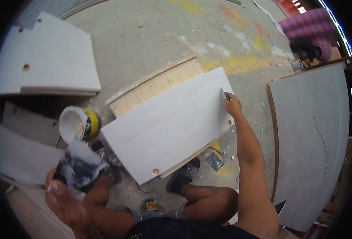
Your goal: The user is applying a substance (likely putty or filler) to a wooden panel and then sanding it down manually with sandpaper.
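1. Dark shirt [180, 229], cloth, nearest cam; bare legs bent below the work.
2. White panel [168, 123], flat, smooth w/ faint streaks, slightly bowed long edge, 2 round holes along near side; lies mid-view on a pale wood frame [156, 87], grain showing.
3. R hand [233, 105] gripping a thin scraper [224, 94] at panel's R end; blade contact w/ surface can't be told.
4. L hand [64, 205], white-smeared, closed on a dark plate [80, 167] loaded w/ white paste; exact finger positions unclear.
5. Round bucket [92, 124], yellow/dark outside, pale-coated inside, just beyond plate, near panel's L corner.
6. Hidden/cut off: small can [152, 204] partly behind shorts; scraper handle mostly inside R fist; co-worker [309, 51] tiny, bent over, upper R; outer rim black.
7. Edges/room: panel's far L edge stops short of frame's, leaving a wood strip exposed; bare concrete floor [144, 34] opens beyond; narrower floor gap btwn panel and grey board [299, 139] at R; small dark square [215, 162] lies near panel's near edge.
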Tool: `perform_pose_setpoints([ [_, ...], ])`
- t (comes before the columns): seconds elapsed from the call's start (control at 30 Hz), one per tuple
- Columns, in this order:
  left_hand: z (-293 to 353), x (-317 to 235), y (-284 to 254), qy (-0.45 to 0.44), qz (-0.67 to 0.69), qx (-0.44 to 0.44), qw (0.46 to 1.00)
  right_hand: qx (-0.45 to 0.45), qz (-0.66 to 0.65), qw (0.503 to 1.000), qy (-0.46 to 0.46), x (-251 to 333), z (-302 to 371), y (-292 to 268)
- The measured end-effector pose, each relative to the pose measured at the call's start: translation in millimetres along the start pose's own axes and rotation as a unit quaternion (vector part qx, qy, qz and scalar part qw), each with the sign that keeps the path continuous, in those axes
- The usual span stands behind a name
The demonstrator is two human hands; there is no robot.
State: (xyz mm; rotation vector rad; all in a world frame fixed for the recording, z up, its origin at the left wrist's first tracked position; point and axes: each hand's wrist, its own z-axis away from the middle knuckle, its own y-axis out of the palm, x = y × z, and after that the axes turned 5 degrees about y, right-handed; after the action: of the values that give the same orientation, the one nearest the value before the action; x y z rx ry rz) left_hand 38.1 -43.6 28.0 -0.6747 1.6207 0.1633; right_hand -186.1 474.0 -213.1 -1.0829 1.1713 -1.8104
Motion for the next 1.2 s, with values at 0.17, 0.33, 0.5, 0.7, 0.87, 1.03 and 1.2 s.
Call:
perform_pose_setpoints([
  [0.17, -3.6, -12.9, -9.5, -0.013, 0.031, -0.058, 0.998, 0.023, -0.001, 1.0, -0.018, 48.6, 70.6, 33.0],
  [0.33, 1.0, -24.0, -25.5, 0.02, 0.099, -0.049, 0.994, 0.041, 0.026, 0.998, -0.032, 110.9, 169.4, 75.2],
  [0.5, 4.0, -18.8, -52.7, 0.04, 0.129, -0.03, 0.99, 0.075, 0.014, 0.995, -0.064, 172.0, 279.5, 113.2],
  [0.7, 9.7, 0.5, -78.7, 0.026, 0.219, -0.009, 0.975, 0.126, 0.03, 0.983, -0.133, 227.7, 399.0, 158.0],
  [0.87, 8.0, 1.3, -77.7, -0.017, 0.256, -0.029, 0.966, 0.209, -0.036, 0.958, -0.195, 225.5, 450.2, 173.8],
  [1.03, 6.3, 7.8, -79.9, -0.025, 0.264, -0.059, 0.962, 0.199, -0.178, 0.945, -0.191, 203.8, 398.3, 111.6],
  [1.2, 6.4, 20.4, -72.0, -0.005, 0.271, -0.016, 0.962, 0.112, -0.417, 0.859, -0.276, 211.2, 355.1, -22.3],
])
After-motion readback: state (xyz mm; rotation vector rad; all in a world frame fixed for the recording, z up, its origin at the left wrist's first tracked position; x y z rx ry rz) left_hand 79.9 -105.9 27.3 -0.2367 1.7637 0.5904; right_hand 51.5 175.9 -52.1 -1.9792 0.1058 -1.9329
